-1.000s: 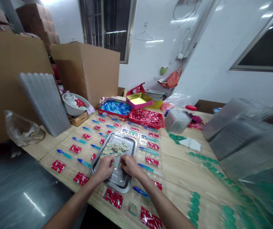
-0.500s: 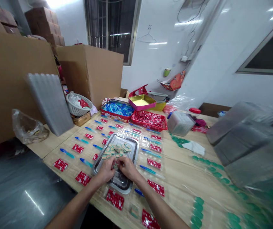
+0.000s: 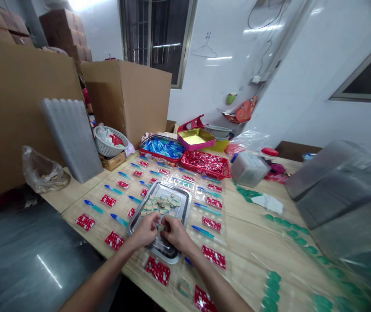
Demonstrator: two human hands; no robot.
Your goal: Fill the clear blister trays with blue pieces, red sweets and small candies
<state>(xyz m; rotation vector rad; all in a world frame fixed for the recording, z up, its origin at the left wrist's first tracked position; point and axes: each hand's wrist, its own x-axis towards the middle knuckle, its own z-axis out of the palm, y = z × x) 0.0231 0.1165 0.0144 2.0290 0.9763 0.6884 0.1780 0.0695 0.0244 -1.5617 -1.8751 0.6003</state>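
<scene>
A metal tray (image 3: pixel 185 212) lies on the table, with a heap of small tan-and-green blocks (image 3: pixel 162 203) in its far half. Over the near half, my two hands work close together. My right hand (image 3: pixel 174 232) is closed, fingertips pinching a small greenish block (image 3: pixel 160 227). Just left of it, my left hand (image 3: pixel 146 229) has its fingers curled together; whatever they hold is too small to make out. Around the tray are clear plastic blister trays holding blue pens (image 3: pixel 204 232) and red packets with white dots (image 3: pixel 214 256). One near compartment holds tan-and-green blocks (image 3: pixel 184 287).
Behind the tray stand a tin of blue pens (image 3: pixel 162 148) and a red basket of shiny red packets (image 3: pixel 206 163). Stacked clear plastic trays (image 3: pixel 73 138) lean at left; more plastic stacks (image 3: pixel 344 203) stand at right. Green discs (image 3: pixel 271 288) lie on the right side of the table.
The whole view has shifted slightly to the left. My fingers have parted a little, and the small block now shows between my hands, at the right fingertips.
</scene>
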